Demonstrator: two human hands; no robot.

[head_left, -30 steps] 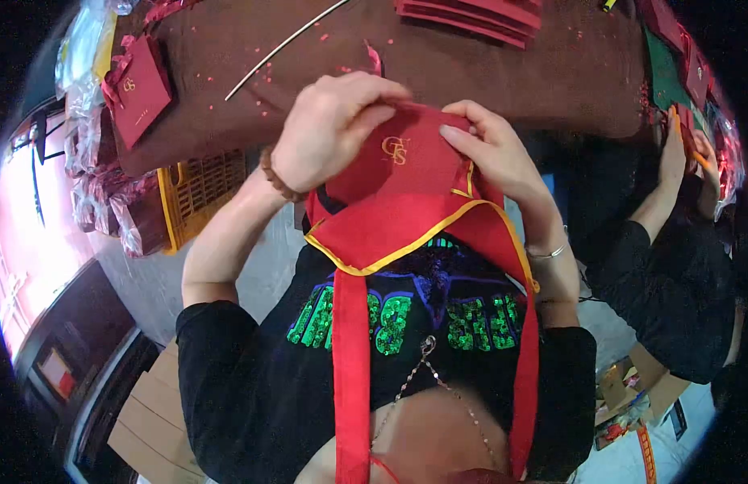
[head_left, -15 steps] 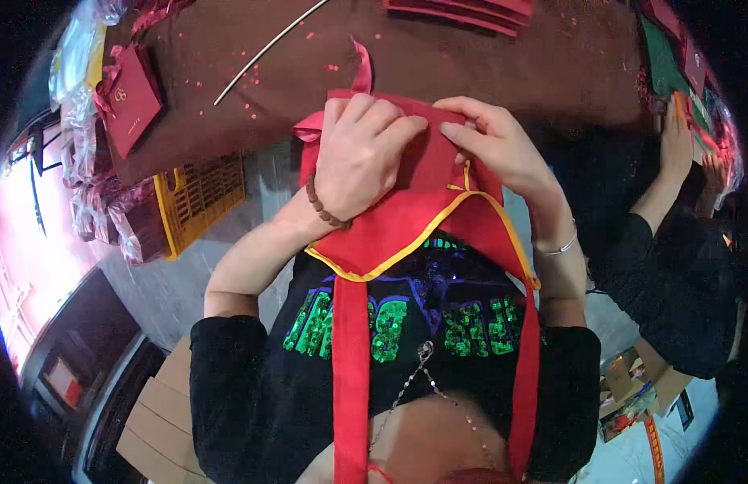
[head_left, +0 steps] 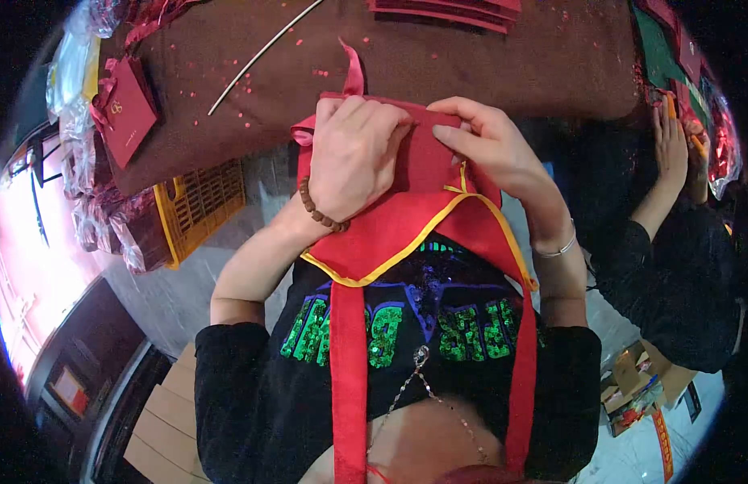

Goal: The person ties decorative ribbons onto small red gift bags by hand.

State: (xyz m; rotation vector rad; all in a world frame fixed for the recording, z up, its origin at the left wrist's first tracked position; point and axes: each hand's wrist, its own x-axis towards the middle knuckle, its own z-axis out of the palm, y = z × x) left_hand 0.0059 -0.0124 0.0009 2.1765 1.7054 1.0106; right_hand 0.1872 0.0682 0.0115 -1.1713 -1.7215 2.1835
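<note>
A dark red paper gift bag (head_left: 416, 157) is held against my body over a red apron (head_left: 390, 234) with yellow trim. My left hand (head_left: 354, 149), with a brown bead bracelet, lies across its left part, fingers curled at the far edge. A pink-red ribbon (head_left: 354, 71) sticks up beyond that hand, and a loop of it shows at the bag's left side. My right hand (head_left: 491, 145), with a silver bangle, grips the far right corner. Its thumb is on the near face and its fingers are partly hidden behind.
A brown-covered table (head_left: 470, 68) holds a pale thin rod (head_left: 261, 60), red specks, stacked red bags (head_left: 450, 10) and a ribboned red bag (head_left: 128, 109). A yellow crate (head_left: 200, 210) stands at left. Another person's hand (head_left: 672, 149) works at far right. Cardboard (head_left: 164, 419) lies lower left.
The view has shifted slightly, moving the table items a little. Both hands stay on the bag in nearly the same hold. The other person's hand at right has moved slightly.
</note>
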